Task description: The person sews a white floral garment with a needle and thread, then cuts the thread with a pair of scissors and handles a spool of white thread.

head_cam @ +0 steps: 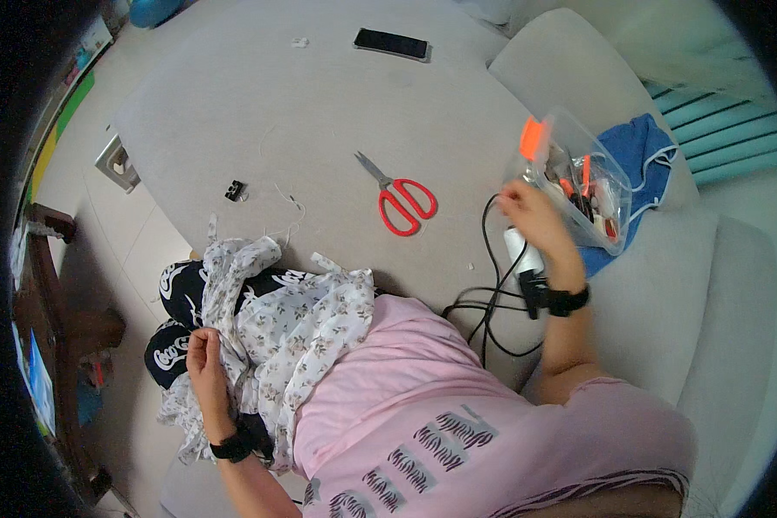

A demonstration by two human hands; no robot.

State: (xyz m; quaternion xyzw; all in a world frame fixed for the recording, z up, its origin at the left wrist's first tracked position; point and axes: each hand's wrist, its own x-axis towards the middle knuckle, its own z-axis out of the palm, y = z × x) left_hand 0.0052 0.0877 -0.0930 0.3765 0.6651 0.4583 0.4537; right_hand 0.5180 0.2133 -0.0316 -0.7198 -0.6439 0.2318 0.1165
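White cloth with a small floral print (327, 304) lies across my lap, over black fabric with white lettering. My left hand (206, 353) is at the cloth's left part, fingertips pinched on a fold of it. My right hand (524, 207) is raised beside a clear plastic box (612, 236), blurred, its fingers bent close together; whether they hold anything I cannot tell. Below that hand are a white cylinder, perhaps a thread spool (523, 251), and a looped black cable (489, 304). Scissors with red handles (398, 201) lie on the grey upholstered surface, blades slightly apart.
The box has an orange latch (531, 138) and holds several small tools, beside blue cloth (628, 149). A phone (390, 44), a small white item (300, 43), a black clip-like object (235, 190) and loose white thread (294, 223) lie on the upholstery. Dark wooden furniture (45, 311) stands left.
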